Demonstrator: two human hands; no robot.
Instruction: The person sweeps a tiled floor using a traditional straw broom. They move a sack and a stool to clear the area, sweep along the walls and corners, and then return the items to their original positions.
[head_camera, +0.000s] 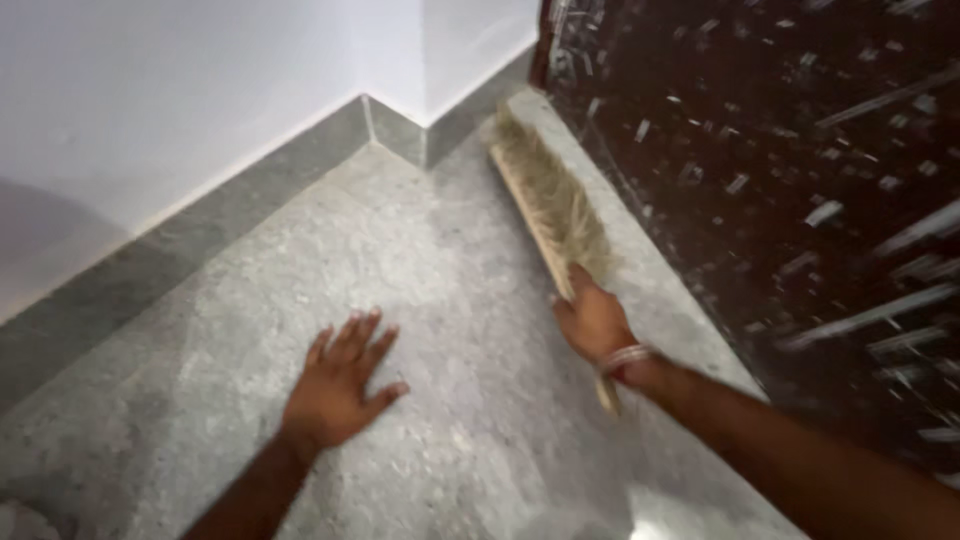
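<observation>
My right hand (592, 322) grips the wooden handle of a long hand brush (548, 200) with pale bristles. The brush lies along the raised grey ledge at the foot of a dark speckled wall, its far end near the corner. A bangle sits on my right wrist. My left hand (340, 385) rests flat on the grey stone floor (420, 260), fingers spread, holding nothing. The handle's tail end pokes out below my right wrist.
White walls (200, 90) with a grey skirting strip (250, 175) meet in a corner at the top centre. A dark polished speckled wall (780, 170) fills the right side. A narrow grey ledge (650, 270) runs along its base.
</observation>
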